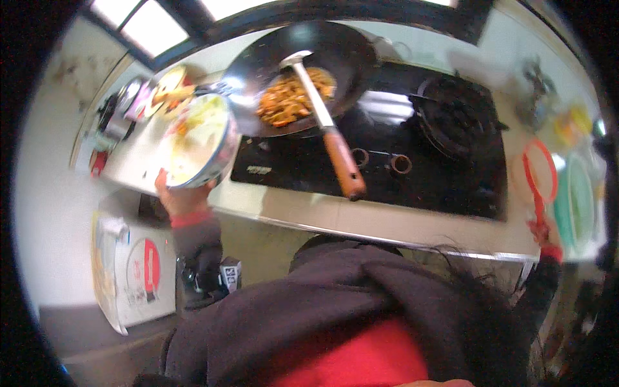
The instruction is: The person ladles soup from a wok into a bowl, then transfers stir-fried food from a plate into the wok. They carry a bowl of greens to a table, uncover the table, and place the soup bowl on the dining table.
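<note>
My left hand (185, 198) grips a white patterned bowl (205, 138) by its lower edge. The bowl is tilted, with greenish and orange food remains on its inner wall, just left of a large dark wok (351, 61). Chopped orange-brown food (284, 102) lies in the wok. A spatula (340, 158) with a metal shaft and wooden handle rests across the wok's near rim. Far to the right, my right hand (548, 233) closes round the handle of a red-rimmed strainer (539, 205), beside a green basin (574, 203).
The wok stands on the left side of a black gas stove (284, 169); a bare burner (454, 113) is on the right. A kettle-like metal pot (126, 100) and a plate of food pieces (169, 97) sit at the back left. A white box (138, 284) stands below the counter.
</note>
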A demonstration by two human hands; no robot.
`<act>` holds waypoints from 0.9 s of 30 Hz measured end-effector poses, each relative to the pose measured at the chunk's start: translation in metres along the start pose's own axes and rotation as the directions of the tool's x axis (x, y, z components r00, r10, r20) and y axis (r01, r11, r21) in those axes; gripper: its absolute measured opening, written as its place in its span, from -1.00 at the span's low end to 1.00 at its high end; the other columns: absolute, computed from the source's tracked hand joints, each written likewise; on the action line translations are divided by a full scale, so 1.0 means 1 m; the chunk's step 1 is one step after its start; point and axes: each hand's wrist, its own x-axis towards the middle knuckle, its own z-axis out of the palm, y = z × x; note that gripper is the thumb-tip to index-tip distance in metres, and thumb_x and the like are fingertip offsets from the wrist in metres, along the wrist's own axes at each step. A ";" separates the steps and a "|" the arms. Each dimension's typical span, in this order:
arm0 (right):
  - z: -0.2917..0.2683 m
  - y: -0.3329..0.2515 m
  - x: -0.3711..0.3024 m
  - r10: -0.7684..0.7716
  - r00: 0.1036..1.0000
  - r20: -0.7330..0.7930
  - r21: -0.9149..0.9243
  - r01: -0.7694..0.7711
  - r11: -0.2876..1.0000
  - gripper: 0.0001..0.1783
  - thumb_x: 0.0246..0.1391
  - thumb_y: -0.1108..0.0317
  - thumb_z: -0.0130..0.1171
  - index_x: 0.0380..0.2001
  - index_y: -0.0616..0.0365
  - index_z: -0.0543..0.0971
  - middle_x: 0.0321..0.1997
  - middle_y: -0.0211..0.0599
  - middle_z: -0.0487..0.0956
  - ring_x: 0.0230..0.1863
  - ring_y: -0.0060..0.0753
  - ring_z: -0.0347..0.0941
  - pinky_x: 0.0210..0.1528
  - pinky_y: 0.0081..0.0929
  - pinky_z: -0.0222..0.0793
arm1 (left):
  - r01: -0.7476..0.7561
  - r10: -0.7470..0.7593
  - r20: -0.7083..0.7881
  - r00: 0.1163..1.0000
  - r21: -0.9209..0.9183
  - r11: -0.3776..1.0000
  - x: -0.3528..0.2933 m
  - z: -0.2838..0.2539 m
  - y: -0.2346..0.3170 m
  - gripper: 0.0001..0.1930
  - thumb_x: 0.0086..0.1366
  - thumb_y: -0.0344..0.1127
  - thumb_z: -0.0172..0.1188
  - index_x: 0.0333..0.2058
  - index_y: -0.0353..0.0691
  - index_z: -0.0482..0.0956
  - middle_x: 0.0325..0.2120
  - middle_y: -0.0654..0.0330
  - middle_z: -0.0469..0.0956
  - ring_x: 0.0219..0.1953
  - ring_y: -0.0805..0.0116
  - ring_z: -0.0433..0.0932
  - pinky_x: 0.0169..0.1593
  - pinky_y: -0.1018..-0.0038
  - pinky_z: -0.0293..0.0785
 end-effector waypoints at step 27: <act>0.551 -0.120 -0.288 -0.624 0.735 0.265 -0.322 0.678 0.661 -0.44 -0.11 0.05 0.02 -0.08 0.18 0.28 -0.69 -0.57 0.28 -0.79 -0.81 0.13 -0.82 -0.88 0.04 | 0.195 -0.200 -0.050 0.979 -0.081 0.977 -0.019 -0.288 0.093 -0.34 -0.02 -0.01 -0.10 0.00 -0.36 0.11 -0.16 0.02 0.37 -0.27 0.28 0.48 -0.58 0.39 0.50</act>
